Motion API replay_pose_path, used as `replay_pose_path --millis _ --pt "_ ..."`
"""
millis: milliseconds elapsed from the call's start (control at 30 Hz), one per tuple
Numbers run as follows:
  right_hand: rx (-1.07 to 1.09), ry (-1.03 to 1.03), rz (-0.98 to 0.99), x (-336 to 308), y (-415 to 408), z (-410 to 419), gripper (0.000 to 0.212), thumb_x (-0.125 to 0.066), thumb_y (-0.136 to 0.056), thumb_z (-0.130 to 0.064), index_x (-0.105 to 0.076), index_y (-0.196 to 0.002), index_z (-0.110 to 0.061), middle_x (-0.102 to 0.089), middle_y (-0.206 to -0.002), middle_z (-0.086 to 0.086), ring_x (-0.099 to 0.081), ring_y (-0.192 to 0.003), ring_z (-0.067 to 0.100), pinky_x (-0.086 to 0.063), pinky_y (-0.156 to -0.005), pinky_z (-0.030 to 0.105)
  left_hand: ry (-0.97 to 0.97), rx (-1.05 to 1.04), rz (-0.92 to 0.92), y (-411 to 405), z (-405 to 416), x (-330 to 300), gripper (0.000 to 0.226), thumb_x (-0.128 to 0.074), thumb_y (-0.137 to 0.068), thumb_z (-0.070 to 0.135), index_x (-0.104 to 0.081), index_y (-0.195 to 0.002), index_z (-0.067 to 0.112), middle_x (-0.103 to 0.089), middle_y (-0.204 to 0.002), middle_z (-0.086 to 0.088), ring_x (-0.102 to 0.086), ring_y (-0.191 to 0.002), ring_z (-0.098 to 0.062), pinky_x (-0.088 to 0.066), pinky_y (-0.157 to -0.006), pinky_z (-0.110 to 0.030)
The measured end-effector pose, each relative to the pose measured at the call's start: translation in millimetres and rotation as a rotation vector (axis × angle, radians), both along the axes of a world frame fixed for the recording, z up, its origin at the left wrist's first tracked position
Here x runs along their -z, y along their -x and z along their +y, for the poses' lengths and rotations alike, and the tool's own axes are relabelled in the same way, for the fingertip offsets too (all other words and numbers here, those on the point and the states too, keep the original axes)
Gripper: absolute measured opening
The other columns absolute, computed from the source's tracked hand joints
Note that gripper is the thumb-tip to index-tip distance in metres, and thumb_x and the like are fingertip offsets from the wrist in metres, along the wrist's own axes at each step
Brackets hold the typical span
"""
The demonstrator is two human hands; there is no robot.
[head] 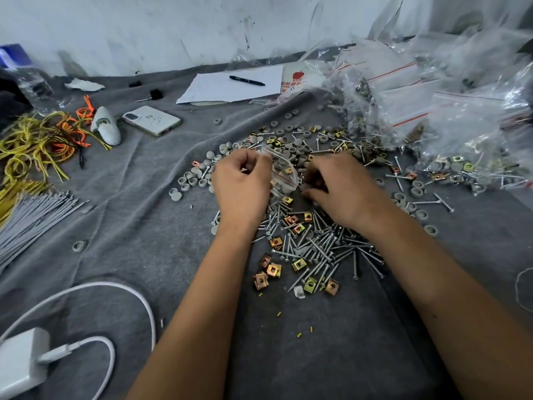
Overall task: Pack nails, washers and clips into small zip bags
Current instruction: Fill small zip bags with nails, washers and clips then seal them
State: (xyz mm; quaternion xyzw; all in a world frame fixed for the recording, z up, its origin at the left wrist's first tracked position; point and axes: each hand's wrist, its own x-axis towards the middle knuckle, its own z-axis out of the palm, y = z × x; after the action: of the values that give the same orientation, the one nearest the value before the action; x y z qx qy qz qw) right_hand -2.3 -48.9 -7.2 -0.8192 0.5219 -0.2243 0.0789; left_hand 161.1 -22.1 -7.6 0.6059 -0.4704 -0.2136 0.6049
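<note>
Here, in the head view, the left hand [240, 183] pinches a small zip bag [281, 174] above the grey-clothed bench [144, 226]. The right hand [337, 189] curls its fingers [313, 180] at the bag's edge; whether they hold a part cannot be told. Filling seems underway; next, gathering nails [314, 243] and clips [274, 269] just below.

Both bare forearms reach forward, side by side, wrists nearly level. The left hand [241, 184] is knuckles-up with its fingers curled in a pinch. The right hand [341, 187] sits just beside it, fingers bent downward, thumb tucked under.
</note>
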Motion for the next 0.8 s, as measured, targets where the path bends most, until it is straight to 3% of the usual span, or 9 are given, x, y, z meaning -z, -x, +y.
replay_pose_path --millis 67,133,300,433,567,667,800 --pt "0.021 -0.043 -0.054 -2.7 2.8 0.6 0.023 -0.081 -0.087 -0.024 -0.069 -0.106 -0.017 -0.069 -0.096 -0.002 -0.062 -0.086 0.014 -0.052 -0.078 0.032 -0.001 -0.001 0.0 0.1 -0.2 0.0 0.029 -0.064 -0.089 0.019 -0.06 -0.069 -0.003 -0.063 -0.069 -0.029 -0.061 -0.067 -0.049 -0.055 -0.064 -0.056" --pt "0.038 -0.045 -0.065 -4.4 4.2 1.5 0.025 -0.082 -0.085 -0.025 -0.069 -0.105 -0.017 -0.064 -0.09 -0.005 -0.061 -0.084 0.014 -0.052 -0.076 0.033 -0.001 0.0 0.003 0.4 0.3 -0.4 0.03 -0.064 -0.088 0.02 -0.06 -0.069 -0.002 -0.063 -0.07 -0.029 -0.061 -0.066 -0.048 -0.054 -0.064 -0.057" --pt "0.091 -0.022 0.052 -3.5 6.6 -2.8 0.033 -0.08 -0.085 -0.042 -0.07 -0.104 -0.017 -0.062 -0.106 0.003 -0.058 -0.1 0.021 -0.048 -0.085 0.033 -0.003 0.0 0.007 0.4 0.6 -0.9 0.029 -0.064 -0.089 0.02 -0.062 -0.071 -0.002 -0.064 -0.07 -0.029 -0.061 -0.068 -0.049 -0.055 -0.065 -0.058" --pt "0.039 -0.014 0.106 -1.9 5.0 -2.0 0.028 -0.077 -0.088 -0.037 -0.074 -0.108 -0.017 -0.06 -0.111 0.007 -0.055 -0.111 0.026 -0.05 -0.094 0.041 -0.013 0.001 0.016 0.5 0.5 -1.1 0.027 -0.064 -0.09 0.018 -0.061 -0.069 0.002 -0.063 -0.071 -0.03 -0.061 -0.069 -0.051 -0.055 -0.065 -0.06" --pt "0.048 -0.014 0.126 1.0 2.5 -2.5 0.035 -0.073 -0.092 -0.036 -0.065 -0.12 -0.017 -0.055 -0.121 0.009 -0.045 -0.123 0.03 -0.043 -0.103 0.044 -0.015 0.004 0.02 0.9 1.5 -1.6 0.028 -0.064 -0.089 0.019 -0.061 -0.071 -0.002 -0.062 -0.071 -0.031 -0.06 -0.067 -0.051 -0.055 -0.064 -0.06" --pt "0.047 -0.036 0.116 1.3 -0.3 -2.3 0.046 -0.071 -0.093 -0.038 -0.056 -0.132 -0.02 -0.051 -0.13 0.01 -0.039 -0.131 0.031 -0.042 -0.108 0.046 -0.011 0.007 0.041 0.6 2.5 -3.5 0.029 -0.062 -0.085 0.022 -0.063 -0.072 -0.004 -0.063 -0.071 -0.031 -0.057 -0.06 -0.04 -0.053 -0.064 -0.056" --pt "0.052 -0.006 0.112 -1.5 -3.8 0.5 0.038 -0.071 -0.093 -0.034 -0.063 -0.127 -0.018 -0.054 -0.125 0.01 -0.042 -0.127 0.03 -0.046 -0.104 0.045 -0.024 0.003 0.063 0.3 2.8 -3.7 0.03 -0.063 -0.089 0.021 -0.062 -0.073 -0.006 -0.062 -0.073 -0.033 -0.055 -0.063 -0.032 -0.052 -0.067 -0.059"
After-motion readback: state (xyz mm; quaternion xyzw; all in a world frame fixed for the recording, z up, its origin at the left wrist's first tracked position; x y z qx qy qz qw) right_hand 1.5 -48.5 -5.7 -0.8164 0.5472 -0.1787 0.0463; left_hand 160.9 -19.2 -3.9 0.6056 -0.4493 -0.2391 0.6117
